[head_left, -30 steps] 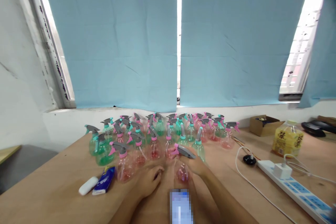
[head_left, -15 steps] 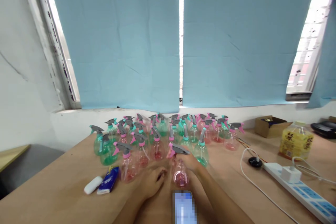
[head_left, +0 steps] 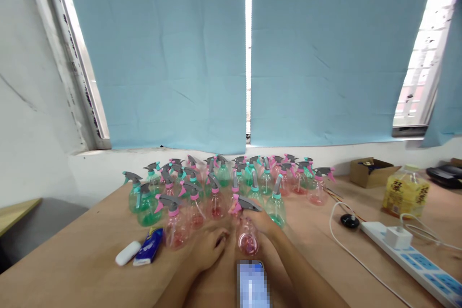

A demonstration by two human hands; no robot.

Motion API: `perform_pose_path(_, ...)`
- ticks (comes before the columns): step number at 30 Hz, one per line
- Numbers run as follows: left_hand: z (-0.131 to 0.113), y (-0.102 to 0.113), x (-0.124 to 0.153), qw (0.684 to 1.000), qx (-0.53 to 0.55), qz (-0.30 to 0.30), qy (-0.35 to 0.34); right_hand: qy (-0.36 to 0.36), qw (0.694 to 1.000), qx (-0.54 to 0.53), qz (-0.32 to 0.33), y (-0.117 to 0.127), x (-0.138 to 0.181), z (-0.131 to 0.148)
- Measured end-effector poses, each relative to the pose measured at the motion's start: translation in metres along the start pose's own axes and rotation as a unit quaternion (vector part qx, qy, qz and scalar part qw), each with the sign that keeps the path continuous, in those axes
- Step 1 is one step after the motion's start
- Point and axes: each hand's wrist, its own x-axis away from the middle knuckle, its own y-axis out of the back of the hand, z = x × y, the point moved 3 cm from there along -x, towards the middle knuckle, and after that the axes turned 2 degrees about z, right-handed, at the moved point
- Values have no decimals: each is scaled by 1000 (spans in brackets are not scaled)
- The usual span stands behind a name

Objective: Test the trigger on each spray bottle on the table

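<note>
A pink spray bottle is tilted toward me, its round base facing the camera. My right hand is closed round its upper part, just under the grey and pink spray head. To the left, my left hand rests on the table, fingers loosely bent, a gap between thumb and forefinger and nothing visible in it. Nearest to that hand stands another pink spray bottle. Behind both hands several pink and green spray bottles stand upright in a cluster, including a green bottle by my right wrist.
A phone lies at the front edge. On the left are a white case and a blue packet. Toward the right lie a power strip, a black mouse-like object, cables, a yellow-labelled jug and a cardboard box.
The view has shifted very slightly. Both hands and the held spray bottle keep nearly the same places.
</note>
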Motion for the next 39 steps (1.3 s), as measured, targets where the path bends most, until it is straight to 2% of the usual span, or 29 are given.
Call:
perform_pose_path(6,-1,-1,0,1000,-3,-2,-3,-3,1000,-7,2,-2,-2,-2)
perform_pose_path(12,0,-1,0,1000,-5,-11,-8,-12,999,-4,-32,0,-4,-10)
perform_pose_path(18,2,-3,-1,1000,4,-5,1,-13,1000,12,-7,2,-4,-9)
perform_pose_path(23,3,-5,-1,1000,7,5,4,-1,1000,-13,-6,1,-5,-13)
perform_pose_path(32,5,-7,-1,1000,5,8,4,-12,1000,18,6,0,-2,-5)
perform_pose_path(34,4,-6,-1,1000,4,5,4,-11,1000,15,-21,0,-1,-6)
perform_pose_path(39,0,-2,-1,1000,5,1,-3,-8,987,17,-160,3,-1,-14)
